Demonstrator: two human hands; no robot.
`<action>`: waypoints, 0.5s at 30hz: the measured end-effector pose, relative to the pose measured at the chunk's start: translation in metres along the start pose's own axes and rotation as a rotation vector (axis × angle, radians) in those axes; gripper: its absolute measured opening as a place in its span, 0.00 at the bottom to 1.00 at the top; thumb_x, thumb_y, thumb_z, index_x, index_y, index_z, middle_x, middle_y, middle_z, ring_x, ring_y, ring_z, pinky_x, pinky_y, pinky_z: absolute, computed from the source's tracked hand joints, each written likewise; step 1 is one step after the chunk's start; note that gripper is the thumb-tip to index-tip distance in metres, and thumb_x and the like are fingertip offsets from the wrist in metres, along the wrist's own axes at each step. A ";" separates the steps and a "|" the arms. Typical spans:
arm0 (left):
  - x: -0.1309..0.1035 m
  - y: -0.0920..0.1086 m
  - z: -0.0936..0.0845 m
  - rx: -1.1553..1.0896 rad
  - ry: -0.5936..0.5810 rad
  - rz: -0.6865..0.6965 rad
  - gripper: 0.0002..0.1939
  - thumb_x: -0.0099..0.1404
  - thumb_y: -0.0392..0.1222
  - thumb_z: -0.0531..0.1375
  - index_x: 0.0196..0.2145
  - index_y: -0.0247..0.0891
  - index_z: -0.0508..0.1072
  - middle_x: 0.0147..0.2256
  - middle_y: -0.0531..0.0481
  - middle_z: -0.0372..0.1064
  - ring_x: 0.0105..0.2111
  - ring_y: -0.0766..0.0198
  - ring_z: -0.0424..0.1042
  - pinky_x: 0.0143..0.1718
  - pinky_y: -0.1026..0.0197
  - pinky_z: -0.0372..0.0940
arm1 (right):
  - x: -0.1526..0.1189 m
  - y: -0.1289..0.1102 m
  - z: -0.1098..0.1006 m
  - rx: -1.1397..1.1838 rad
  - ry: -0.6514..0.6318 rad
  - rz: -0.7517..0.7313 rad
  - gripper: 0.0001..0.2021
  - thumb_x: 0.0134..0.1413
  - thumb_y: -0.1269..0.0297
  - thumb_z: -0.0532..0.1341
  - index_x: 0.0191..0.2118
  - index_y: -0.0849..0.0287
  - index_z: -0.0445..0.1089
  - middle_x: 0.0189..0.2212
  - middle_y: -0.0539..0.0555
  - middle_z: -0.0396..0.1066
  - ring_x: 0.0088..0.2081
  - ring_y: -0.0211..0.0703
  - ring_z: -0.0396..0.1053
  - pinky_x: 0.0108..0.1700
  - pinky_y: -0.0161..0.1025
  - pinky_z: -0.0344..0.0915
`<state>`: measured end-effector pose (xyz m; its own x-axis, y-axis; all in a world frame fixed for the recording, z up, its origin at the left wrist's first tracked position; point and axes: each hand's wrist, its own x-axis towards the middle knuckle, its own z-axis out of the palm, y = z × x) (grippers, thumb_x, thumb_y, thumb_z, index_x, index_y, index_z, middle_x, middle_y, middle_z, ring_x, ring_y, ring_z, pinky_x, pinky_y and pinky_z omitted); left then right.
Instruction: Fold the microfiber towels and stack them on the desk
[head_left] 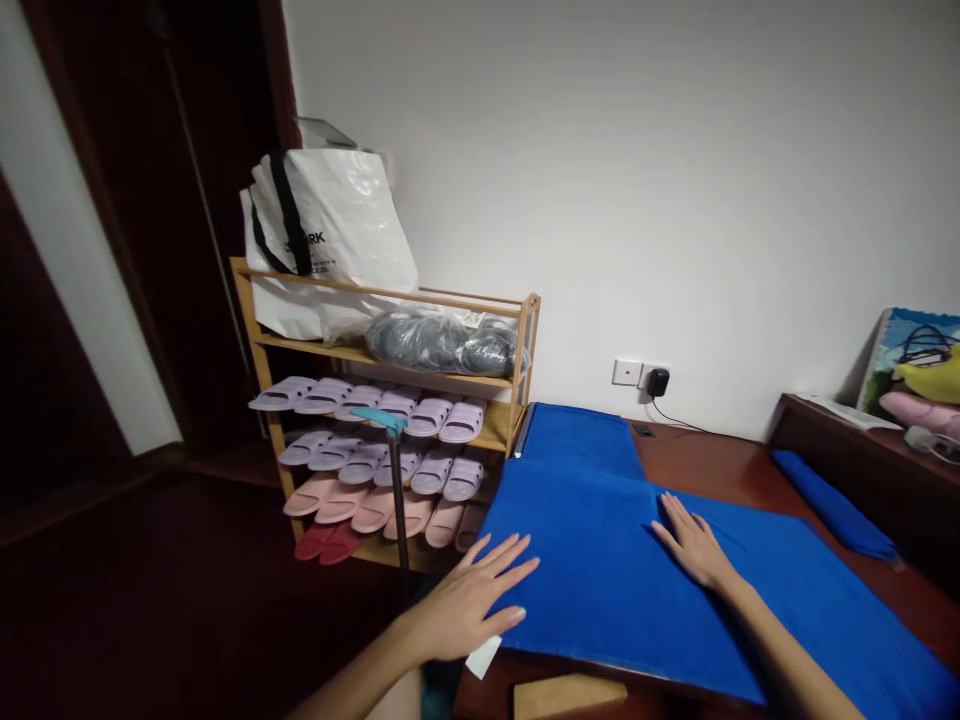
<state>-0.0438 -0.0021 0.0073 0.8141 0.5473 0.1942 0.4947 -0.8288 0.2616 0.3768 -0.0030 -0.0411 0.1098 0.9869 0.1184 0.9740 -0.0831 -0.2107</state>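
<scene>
A blue cloth [585,570] lies spread flat over the front of a dark wooden table. My left hand [480,598] rests on its left edge with fingers spread, and a white label [484,657] sticks out below the thumb. My right hand [691,545] lies flat on the cloth farther right, fingers stretched out and thumb apart, near the edge where the cloth meets another blue cloth [795,580]. Farther back is a folded blue piece [577,440]. Neither hand grips anything.
To the left stands a wooden shoe rack [517,390] with rows of slippers [431,465], a white bag [345,215] on top and a plastic-wrapped bundle [442,342]. A pole with a teal handle [397,470] stands before it. A rolled blue cloth [836,505] lies at the table's right; a black plug [658,382] is in the wall.
</scene>
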 end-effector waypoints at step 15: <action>-0.028 0.002 0.028 0.090 0.225 -0.296 0.23 0.69 0.51 0.50 0.61 0.54 0.58 0.62 0.51 0.52 0.61 0.48 0.52 0.59 0.41 0.48 | -0.159 -0.035 0.021 0.337 0.564 -0.005 0.27 0.57 0.51 0.53 0.62 0.46 0.54 0.60 0.51 0.54 0.59 0.56 0.56 0.58 0.57 0.59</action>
<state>-0.0570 -0.0228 -0.0245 0.5495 0.7685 0.3279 0.7316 -0.6321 0.2553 0.3208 -0.1546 -0.0733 0.2820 0.7555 0.5913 0.8693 0.0596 -0.4907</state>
